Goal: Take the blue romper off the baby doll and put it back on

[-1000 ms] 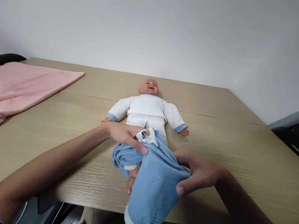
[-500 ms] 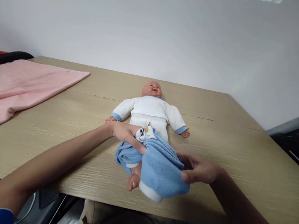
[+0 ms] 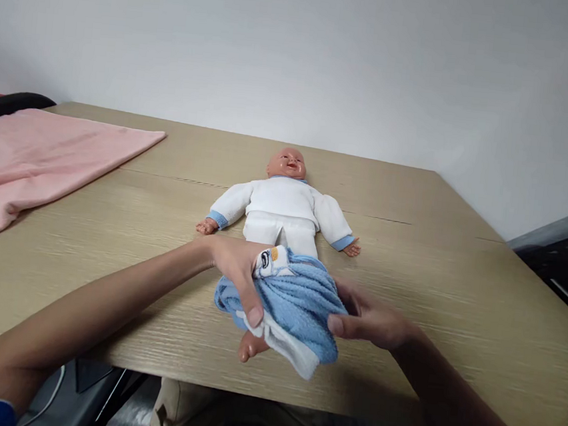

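Note:
A baby doll point(image 3: 283, 199) in a white long-sleeved top with blue cuffs lies on its back, head toward the wall. Bunched around its lower legs are light blue terry baby pants point(image 3: 305, 302) with a white cuff and an embroidered patch. My left hand point(image 3: 241, 269) grips the bunched cloth from the left, thumb on the white cuff. From the right, my right hand point(image 3: 369, 318) pinches the gathered fabric between thumb and fingers. One doll foot point(image 3: 251, 346) pokes out below the cloth; the other is hidden under it.
A pink cloth point(image 3: 42, 163) is spread over the left side of the wooden table point(image 3: 441, 255). Behind the table rises a pale wall point(image 3: 298, 60). A black object point(image 3: 564, 273) stands beyond the right edge. The near table edge runs just below the doll's foot.
The blue pants have been gathered up more tightly, with the white cuff drawn up toward my left thumb. My right hand has shifted slightly left and up.

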